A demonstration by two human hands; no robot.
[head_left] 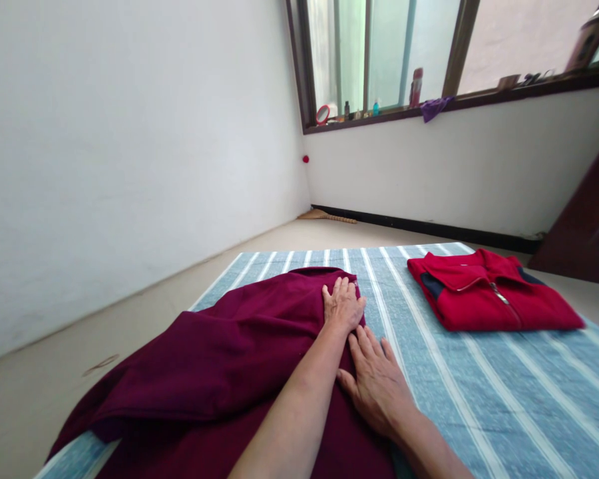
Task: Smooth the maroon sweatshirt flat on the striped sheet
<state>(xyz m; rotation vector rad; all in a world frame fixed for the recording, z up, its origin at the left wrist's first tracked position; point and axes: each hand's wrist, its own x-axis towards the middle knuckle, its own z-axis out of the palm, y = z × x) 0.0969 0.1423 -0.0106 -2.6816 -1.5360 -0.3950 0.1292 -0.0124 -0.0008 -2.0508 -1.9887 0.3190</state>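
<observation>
L hand [343, 306] — maroon garmt. [219, 359] directly beneath

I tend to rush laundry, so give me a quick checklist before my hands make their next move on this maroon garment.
1. Left hand resting on the maroon garment: ok.
2. Right hand at the garment's right edge: ok.
3. Maroon cloth smooth: not ok, creases show.
4. Folded red jacket apart from both hands: ok.
5. Garment's near end lying straight: cannot tell, it runs out of view.
</observation>
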